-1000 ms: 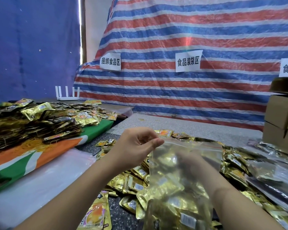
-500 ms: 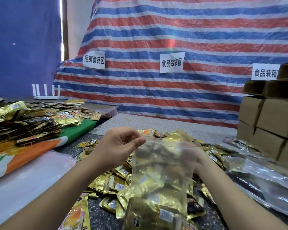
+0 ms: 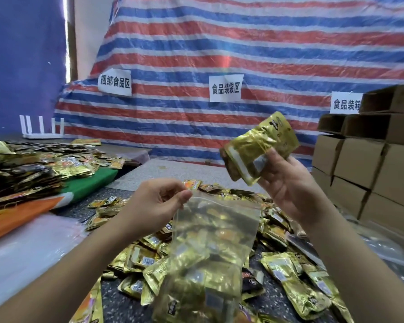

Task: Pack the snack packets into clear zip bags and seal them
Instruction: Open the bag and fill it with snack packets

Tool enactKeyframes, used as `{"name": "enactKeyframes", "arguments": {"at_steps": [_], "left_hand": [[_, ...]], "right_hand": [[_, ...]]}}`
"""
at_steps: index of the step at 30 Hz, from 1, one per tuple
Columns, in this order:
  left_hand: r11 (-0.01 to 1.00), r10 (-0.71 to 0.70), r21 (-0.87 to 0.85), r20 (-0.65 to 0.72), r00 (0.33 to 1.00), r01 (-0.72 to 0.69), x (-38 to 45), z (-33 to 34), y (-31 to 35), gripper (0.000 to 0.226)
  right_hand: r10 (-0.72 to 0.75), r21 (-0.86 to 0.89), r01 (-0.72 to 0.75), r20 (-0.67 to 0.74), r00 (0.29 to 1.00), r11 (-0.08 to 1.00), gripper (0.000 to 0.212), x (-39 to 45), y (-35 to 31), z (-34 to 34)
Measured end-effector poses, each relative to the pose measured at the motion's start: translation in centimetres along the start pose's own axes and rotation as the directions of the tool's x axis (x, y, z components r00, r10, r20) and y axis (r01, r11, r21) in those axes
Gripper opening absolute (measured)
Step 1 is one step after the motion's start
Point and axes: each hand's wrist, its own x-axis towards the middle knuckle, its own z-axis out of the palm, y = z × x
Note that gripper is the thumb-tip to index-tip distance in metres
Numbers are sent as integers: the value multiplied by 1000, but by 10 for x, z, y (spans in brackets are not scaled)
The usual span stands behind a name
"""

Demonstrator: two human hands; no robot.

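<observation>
The left hand (image 3: 159, 201) pinched the near-left top corner of the clear, floppy plastic zip bag (image 3: 210, 248), hanging half-full over the table. The right hand (image 3: 289, 183) grasped several light, slippery gold foil snack packets (image 3: 259, 148), raised above it, best held by their edges.

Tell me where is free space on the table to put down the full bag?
Bare grey tabletop lies beyond the loose packets, before the striped tarp. A bare dark strip runs between the packets and the white sheet. Under both hands the table is crowded; boxes fill the right.
</observation>
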Motion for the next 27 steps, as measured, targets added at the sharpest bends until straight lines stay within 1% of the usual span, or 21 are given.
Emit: {"name": "enactKeyframes", "arguments": {"at_steps": [3,6,12,17,23,25,27], "left_hand": [[1000,-3,3,3,1000,3,1,2,-1,14],[1000,-2,-9,2,1000,2,1,2,1,14],[999,30,-30,41,999,-29,0,0,4,17],[996,63,-70,74,995,-57,-2,-3,1,24],[992,76,-107,67,995,-68,-2,-3,2,23],[992,71,-112,56,996,-64,-2,-2,2,21],[990,69,-127,49,996,-62,-2,-2,2,24]], "right_hand": [[-38,-163,48,63,997,986,48,-7,-1,12],[-40,-254,56,71,997,966,50,-9,2,16],[-5,-331,34,86,996,943,41,-10,7,13],[-28,-278,49,76,997,959,43,-6,10,12],[-38,-300,62,86,996,952,40,-4,12,12],[-33,-341,68,107,994,938,39,-5,13,10],[-21,-438,77,131,991,896,39,-7,14,7]]}}
